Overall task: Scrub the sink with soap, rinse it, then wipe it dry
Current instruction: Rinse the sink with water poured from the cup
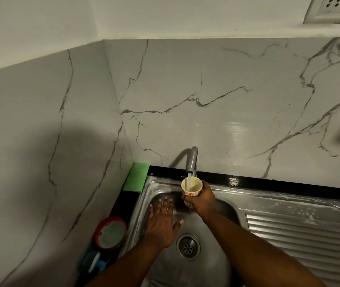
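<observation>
Under the running tap, right hand grips a cup; left hand lies spread in the sink

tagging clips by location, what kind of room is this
Most likely a home kitchen: a steel sink with a ribbed drainboard, a tap running into a small cup, and a marble-look backsplash.

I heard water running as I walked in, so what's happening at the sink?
A person's right hand holds a small flowered cup under the running tap, filling it. The left hand lies flat in the basin of the steel sink. Soapy film shows on the drainboard, so rinsing seems under way. A green cloth lies at the back corner.
</observation>
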Demonstrator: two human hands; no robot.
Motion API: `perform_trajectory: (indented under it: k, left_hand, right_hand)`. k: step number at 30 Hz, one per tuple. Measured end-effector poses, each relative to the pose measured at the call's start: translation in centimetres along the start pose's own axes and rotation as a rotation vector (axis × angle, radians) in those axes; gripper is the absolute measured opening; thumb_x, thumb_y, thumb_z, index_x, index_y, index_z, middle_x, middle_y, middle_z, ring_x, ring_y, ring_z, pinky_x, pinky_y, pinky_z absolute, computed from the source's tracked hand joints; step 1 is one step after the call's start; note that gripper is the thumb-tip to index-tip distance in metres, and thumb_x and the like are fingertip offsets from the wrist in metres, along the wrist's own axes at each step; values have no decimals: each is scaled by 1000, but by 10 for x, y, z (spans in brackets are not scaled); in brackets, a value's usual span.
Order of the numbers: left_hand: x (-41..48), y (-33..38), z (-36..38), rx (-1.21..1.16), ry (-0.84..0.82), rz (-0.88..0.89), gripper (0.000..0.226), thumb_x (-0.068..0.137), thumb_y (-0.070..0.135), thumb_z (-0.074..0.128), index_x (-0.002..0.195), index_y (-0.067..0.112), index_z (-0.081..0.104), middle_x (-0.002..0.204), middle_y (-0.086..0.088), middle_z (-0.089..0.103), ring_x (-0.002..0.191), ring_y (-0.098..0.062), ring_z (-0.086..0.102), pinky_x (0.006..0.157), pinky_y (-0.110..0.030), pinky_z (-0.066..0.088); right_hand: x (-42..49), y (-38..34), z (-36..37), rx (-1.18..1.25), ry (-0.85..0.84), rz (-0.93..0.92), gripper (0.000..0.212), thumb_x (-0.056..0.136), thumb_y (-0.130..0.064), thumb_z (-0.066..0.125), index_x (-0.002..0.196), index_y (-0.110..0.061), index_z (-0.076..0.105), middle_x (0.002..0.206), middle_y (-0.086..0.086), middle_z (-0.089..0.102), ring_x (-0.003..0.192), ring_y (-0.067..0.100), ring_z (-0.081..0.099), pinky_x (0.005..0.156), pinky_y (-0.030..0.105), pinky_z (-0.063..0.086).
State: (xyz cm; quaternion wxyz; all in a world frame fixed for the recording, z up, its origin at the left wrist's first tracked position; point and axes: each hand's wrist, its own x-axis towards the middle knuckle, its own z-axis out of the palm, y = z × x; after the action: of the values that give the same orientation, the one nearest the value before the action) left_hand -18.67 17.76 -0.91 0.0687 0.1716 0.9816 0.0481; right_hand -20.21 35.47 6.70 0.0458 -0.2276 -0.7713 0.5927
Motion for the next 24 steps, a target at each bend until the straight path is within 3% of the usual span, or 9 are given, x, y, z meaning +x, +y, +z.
perform_trajectory:
  k: [24]
  left_hand:
    - [-14,-6,1,-51,-35,-43,87,103,69,22,167,18,-8,175,-7,-12,161,-25,-14,125,-49,-15]
  right_hand:
    - [-3,5,8,1,-34,4,88,62,-7,95,137,-10,51,128,10,64,118,29,61,101,51,51]
